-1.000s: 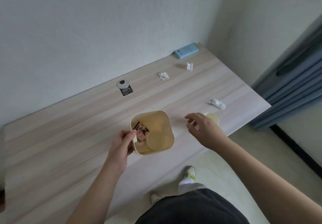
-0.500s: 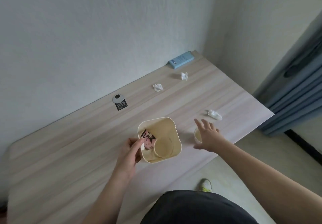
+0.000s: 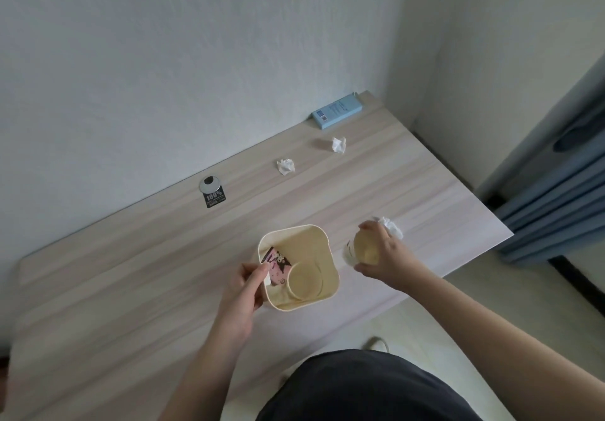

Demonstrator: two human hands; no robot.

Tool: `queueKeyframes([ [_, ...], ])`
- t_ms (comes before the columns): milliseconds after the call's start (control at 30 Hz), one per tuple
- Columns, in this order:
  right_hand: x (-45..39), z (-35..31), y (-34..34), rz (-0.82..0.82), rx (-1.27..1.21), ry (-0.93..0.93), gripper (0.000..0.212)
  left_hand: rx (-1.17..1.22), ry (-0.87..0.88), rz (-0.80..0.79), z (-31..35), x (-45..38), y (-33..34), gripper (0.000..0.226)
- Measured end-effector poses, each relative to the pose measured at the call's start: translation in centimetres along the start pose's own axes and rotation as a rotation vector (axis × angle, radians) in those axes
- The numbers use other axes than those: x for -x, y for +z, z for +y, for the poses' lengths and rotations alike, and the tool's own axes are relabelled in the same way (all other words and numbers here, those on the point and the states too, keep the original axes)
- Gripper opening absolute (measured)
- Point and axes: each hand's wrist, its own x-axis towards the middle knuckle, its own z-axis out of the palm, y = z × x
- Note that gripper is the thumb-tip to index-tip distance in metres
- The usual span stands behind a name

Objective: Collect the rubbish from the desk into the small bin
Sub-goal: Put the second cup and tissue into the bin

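Note:
A small cream bin [image 3: 330, 258] stands near the desk's front edge, holding a pink-and-black wrapper [image 3: 278, 265] and a paper cup [image 3: 304, 281]. My left hand [image 3: 244, 289] grips the bin's left rim. My right hand [image 3: 384, 256] is closed around a second paper cup [image 3: 365, 247], tilted, just right of the bin. A crumpled tissue [image 3: 393, 226] lies just behind that hand. Two more crumpled tissues [image 3: 285, 166] [image 3: 339, 144] lie farther back on the desk.
A light blue box [image 3: 337, 115] lies at the far right corner against the wall. A round cable grommet [image 3: 209, 183] with a black label [image 3: 215, 198] sits at the back. The desk's right edge [image 3: 474, 197] drops off beside a blue curtain [image 3: 563, 191].
My right hand has reached down to the paper cup beside the bin and closed around it, tilting it up. My left hand stays on the bin's rim.

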Motion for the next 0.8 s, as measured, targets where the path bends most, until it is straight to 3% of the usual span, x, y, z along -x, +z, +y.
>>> queueKeyframes([
  [200, 0.2, -5.3, -4.0, 0.127, -0.069, -0.236, 0.073, 0.0, 0.011, 0.045, 0.6, 0.1, 2.5, 0.016],
  [333, 0.7, -8.7, -5.1, 0.056, -0.04, -0.365, 0.073, 0.015, 0.036, 0.059, 1.3, 0.4, 3.7, 0.022],
  [533, 0.9, -9.6, -3.5, -0.077, 0.432, -0.42, 0.081, -0.01, 0.101, 0.065, 2.0, 0.8, 4.4, 0.017],
  [800, -0.4, -9.5, -1.4, -0.145, 0.585, -0.413, 0.082, -0.036, 0.137, 0.084, 2.1, 1.2, 5.0, 0.016],
])
